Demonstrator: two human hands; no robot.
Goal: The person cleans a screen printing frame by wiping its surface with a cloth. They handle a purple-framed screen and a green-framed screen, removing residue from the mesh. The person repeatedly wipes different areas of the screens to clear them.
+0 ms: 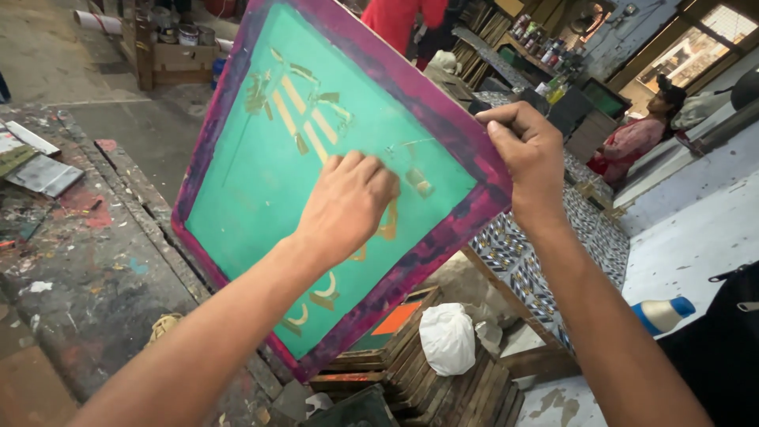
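A screen-printing frame (237, 182) with green mesh and a purple-red stained border is held up, tilted, in front of me. Yellowish stencil shapes run across its mesh. My left hand (344, 205) presses flat against the mesh near the middle, fingers curled together on the surface. My right hand (531, 154) grips the frame's right edge (482, 170), fingers wrapped over the top of the border.
A paint-stained worktable (87, 269) lies at the left. Stacked wooden frames (419, 379) and a white bundle (447, 338) sit below. A patterned printed cloth (545, 269) stretches along a long table at right. A seated person (632, 138) is in the far background. A white bottle with blue cap (662, 313) lies at right.
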